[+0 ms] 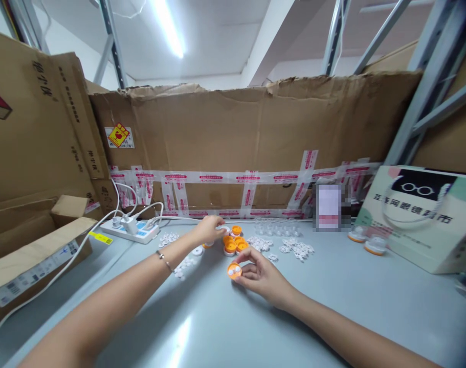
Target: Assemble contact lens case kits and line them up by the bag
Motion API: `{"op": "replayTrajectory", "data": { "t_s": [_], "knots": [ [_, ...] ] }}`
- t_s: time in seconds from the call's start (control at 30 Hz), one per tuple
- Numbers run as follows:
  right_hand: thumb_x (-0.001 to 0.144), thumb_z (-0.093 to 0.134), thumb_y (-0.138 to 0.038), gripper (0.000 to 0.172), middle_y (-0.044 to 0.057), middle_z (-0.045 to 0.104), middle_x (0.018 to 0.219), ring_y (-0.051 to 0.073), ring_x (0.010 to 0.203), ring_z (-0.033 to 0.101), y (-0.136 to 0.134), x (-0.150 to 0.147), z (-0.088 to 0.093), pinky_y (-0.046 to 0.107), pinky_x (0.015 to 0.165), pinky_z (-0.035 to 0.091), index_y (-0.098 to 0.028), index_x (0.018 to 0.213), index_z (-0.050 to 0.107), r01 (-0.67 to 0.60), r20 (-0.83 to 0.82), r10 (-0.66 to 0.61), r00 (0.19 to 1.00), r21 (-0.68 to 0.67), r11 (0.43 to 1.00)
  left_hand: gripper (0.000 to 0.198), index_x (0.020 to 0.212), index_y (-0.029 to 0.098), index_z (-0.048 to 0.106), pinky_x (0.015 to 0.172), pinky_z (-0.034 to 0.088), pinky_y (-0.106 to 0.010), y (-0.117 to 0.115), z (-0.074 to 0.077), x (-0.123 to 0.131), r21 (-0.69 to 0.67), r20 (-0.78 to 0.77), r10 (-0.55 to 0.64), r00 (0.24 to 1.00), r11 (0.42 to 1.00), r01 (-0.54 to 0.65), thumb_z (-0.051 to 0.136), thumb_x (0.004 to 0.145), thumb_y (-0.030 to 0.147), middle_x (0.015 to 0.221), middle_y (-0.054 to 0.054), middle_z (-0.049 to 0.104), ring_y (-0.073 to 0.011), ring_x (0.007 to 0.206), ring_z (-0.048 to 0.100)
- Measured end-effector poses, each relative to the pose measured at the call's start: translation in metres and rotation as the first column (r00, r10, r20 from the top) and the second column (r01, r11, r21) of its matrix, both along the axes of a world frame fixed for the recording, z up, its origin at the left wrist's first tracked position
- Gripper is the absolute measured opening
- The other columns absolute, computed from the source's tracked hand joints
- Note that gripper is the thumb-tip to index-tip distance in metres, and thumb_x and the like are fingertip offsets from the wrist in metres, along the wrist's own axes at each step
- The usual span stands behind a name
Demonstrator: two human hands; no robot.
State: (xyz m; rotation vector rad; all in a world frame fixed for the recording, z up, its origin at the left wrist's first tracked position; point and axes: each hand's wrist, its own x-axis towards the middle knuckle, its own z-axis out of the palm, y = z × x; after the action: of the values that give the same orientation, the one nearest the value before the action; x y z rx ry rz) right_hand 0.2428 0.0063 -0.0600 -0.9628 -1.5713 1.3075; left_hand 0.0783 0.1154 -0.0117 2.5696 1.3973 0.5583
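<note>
My right hand (261, 276) pinches an orange round cup (228, 276) by its rim, tilted so its inside faces me; small white round pieces (235, 269) sit in it. Farther back, my left hand (211, 229) has its fingers closed at the edge of a white round cap (225, 230). Between the hands stands a cluster of orange round cups (230, 247) with white bases, and one more orange cup (236, 230) is behind them. Under my left wrist, another white round cap (197, 251) lies close to a partly hidden orange piece.
Small white parts lie in piles left (183, 268) and right (297, 249). Clear plastic domes (276, 228) line the back. Two clear-topped orange-based containers (375, 245) stand by a paper bag (413, 225). A power strip (140, 232) with cables and an open carton (37, 255) are left.
</note>
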Motion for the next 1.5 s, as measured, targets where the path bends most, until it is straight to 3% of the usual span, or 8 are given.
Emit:
{"op": "replayTrajectory", "data": {
  "t_s": [0.3, 0.43, 0.53, 0.57, 0.63, 0.77, 1.03, 1.5],
  "knots": [
    [0.062, 0.07, -0.029, 0.035, 0.002, 0.054, 0.097, 0.011, 0.073, 0.06, -0.001, 0.009, 0.004, 0.03, 0.073, 0.05, -0.022, 0.083, 0.043, 0.018, 0.03, -0.019, 0.999, 0.037, 0.999, 0.026, 0.11, 0.016, 0.052, 0.079, 0.048, -0.039, 0.031, -0.018, 0.03, -0.109, -0.006, 0.053, 0.999, 0.993, -0.054, 0.05, 0.086, 0.027, 0.112, -0.008, 0.054, -0.0199, 0.094, 0.056],
    [0.062, 0.07, -0.03, 0.035, 0.002, 0.056, 0.096, 0.012, 0.073, 0.06, 0.001, 0.011, 0.007, 0.03, 0.072, 0.05, -0.022, 0.082, 0.044, 0.029, 0.014, -0.029, 0.999, 0.042, 0.999, 0.025, 0.104, 0.011, 0.056, 0.088, 0.043, -0.037, 0.011, 0.0, 0.024, -0.142, 0.141, 0.043, 0.989, 0.99, -0.023, 0.057, 0.081, 0.02, 0.108, -0.013, 0.059, -0.0248, 0.104, 0.053],
    [0.063, 0.069, -0.032, 0.034, 0.002, 0.058, 0.096, 0.013, 0.075, 0.061, 0.0, 0.013, 0.012, 0.031, 0.073, 0.05, -0.022, 0.082, 0.043, 0.046, -0.013, -0.045, 0.999, 0.051, 0.998, 0.029, 0.112, 0.015, 0.052, 0.079, 0.048, -0.029, -0.021, 0.012, 0.008, -0.23, 0.253, -0.048, 0.966, 0.967, 0.108, 0.051, 0.084, 0.021, 0.107, -0.009, 0.063, -0.0182, 0.095, 0.06],
    [0.063, 0.069, -0.032, 0.034, 0.002, 0.058, 0.097, 0.013, 0.075, 0.061, -0.001, 0.013, 0.014, 0.031, 0.074, 0.05, -0.023, 0.082, 0.043, 0.052, -0.021, -0.051, 0.998, 0.054, 0.997, 0.03, 0.116, 0.018, 0.05, 0.077, 0.049, -0.028, -0.032, 0.013, 0.001, -0.274, 0.309, -0.094, 0.946, 0.944, 0.183, 0.048, 0.086, 0.023, 0.11, -0.007, 0.062, -0.0165, 0.093, 0.061],
    [0.063, 0.069, -0.03, 0.034, 0.002, 0.057, 0.098, 0.013, 0.076, 0.062, -0.003, 0.013, 0.017, 0.031, 0.076, 0.049, -0.023, 0.083, 0.043, 0.064, -0.027, -0.062, 0.998, 0.06, 0.996, 0.033, 0.116, 0.018, 0.051, 0.084, 0.046, -0.032, -0.053, 0.01, -0.011, -0.395, 0.628, -0.123, 0.768, 0.8, 0.451, 0.052, 0.084, 0.025, 0.119, -0.01, 0.057, -0.0189, 0.102, 0.057],
    [0.062, 0.069, -0.027, 0.033, 0.001, 0.057, 0.095, 0.013, 0.074, 0.062, -0.007, 0.012, 0.021, 0.031, 0.075, 0.05, -0.022, 0.083, 0.044, 0.078, -0.006, -0.077, 0.997, 0.07, 0.995, 0.037, 0.111, 0.021, 0.055, 0.087, 0.045, -0.036, -0.08, -0.005, -0.024, -0.465, 0.8, 0.044, 0.598, 0.676, 0.572, 0.062, 0.076, 0.031, 0.119, -0.009, 0.055, -0.0198, 0.103, 0.055],
    [0.064, 0.065, -0.024, 0.028, 0.002, 0.056, 0.096, 0.014, 0.077, 0.063, -0.008, 0.011, 0.017, 0.031, 0.074, 0.052, -0.022, 0.083, 0.044, 0.097, 0.029, -0.101, 0.994, 0.1, 0.99, 0.028, 0.101, 0.019, 0.063, 0.078, 0.048, -0.033, -0.086, -0.018, -0.018, -0.448, 0.77, 0.056, 0.636, 0.757, 0.476, 0.06, 0.077, 0.034, 0.099, -0.006, 0.065, -0.0163, 0.086, 0.059],
    [0.068, 0.06, -0.017, 0.023, 0.001, 0.056, 0.091, 0.014, 0.079, 0.063, -0.008, 0.01, 0.016, 0.033, 0.076, 0.055, -0.021, 0.084, 0.044, 0.094, 0.083, -0.114, 0.99, 0.218, 0.971, 0.039, 0.107, 0.016, 0.062, 0.074, 0.046, -0.029, -0.083, -0.02, -0.017, -0.441, 0.669, -0.006, 0.743, 0.802, 0.403, 0.067, 0.07, 0.029, 0.099, -0.008, 0.066, -0.0164, 0.079, 0.06]
  ]
}}
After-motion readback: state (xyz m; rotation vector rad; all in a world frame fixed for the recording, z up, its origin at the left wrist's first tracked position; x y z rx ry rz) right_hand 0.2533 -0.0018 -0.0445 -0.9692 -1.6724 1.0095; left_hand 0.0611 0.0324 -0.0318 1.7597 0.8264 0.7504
